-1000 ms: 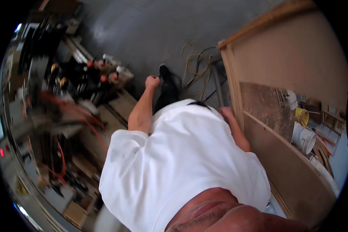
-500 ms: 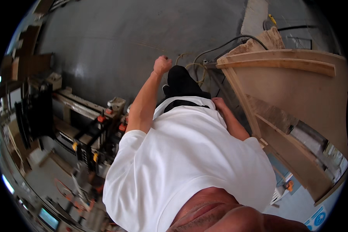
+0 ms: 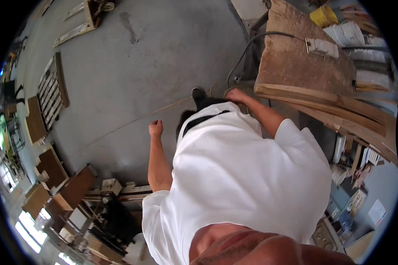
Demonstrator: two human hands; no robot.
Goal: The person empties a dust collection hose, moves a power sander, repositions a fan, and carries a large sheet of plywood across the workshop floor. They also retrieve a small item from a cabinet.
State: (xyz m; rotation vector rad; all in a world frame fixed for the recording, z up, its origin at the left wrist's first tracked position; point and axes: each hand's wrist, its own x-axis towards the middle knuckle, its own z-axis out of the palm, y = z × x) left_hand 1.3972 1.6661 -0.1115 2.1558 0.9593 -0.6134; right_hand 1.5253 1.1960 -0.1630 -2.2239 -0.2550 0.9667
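My left hand (image 3: 155,127) hangs out to my left above the grey floor, its fingers curled in, nothing visible in them. My right hand (image 3: 235,95) is in front of my body on the right, loosely closed and apparently bare. It is close to the near end of a wooden workpiece (image 3: 274,90) and to a dark cable (image 3: 239,66) that runs down behind it. Part of its fingers is hard to make out. One dark shoe (image 3: 198,93) shows ahead of my white shirt.
At right, a worn brown board (image 3: 303,53) carries a pale box (image 3: 322,47). Beyond stand a yellow bucket (image 3: 323,17) and white buckets (image 3: 346,33). A slatted wooden pallet (image 3: 53,92) and a pallet jack (image 3: 82,28) are on the left; brown boards (image 3: 77,187) stand nearer.
My view has moved and turned past the wooden workpiece, bringing the pallet and buckets into sight. My left arm has swung back and my right hand has come forward.
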